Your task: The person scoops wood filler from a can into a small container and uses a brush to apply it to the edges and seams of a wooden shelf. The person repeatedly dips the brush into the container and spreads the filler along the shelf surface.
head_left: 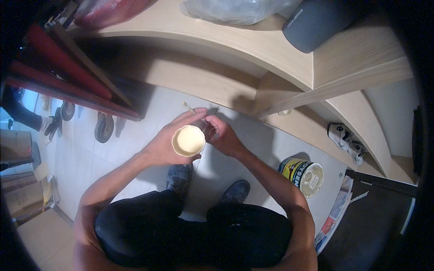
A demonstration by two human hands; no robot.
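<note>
Near the middle, my left hand (166, 144) is wrapped around a small cup (188, 141) with a wavy rim and a pale yellow content or inside. A thin brush or stick (189, 107) with a yellowish tip juts out above the same hand, by its thumb and fingers. My right hand (218, 133) is just right of the cup, its fingertips close to the lower end of that thin tool. Whether those fingertips pinch the tool cannot be told, as the fingers overlap there.
A pale wooden shelf unit (217, 84) curves across the front, with shoes (340, 135) on its lower board. A paint tub (310, 178) stands on the floor at right. Wheeled red equipment (67, 88) is at left, and another person's dark-gloved hand (52, 125) shows beside it.
</note>
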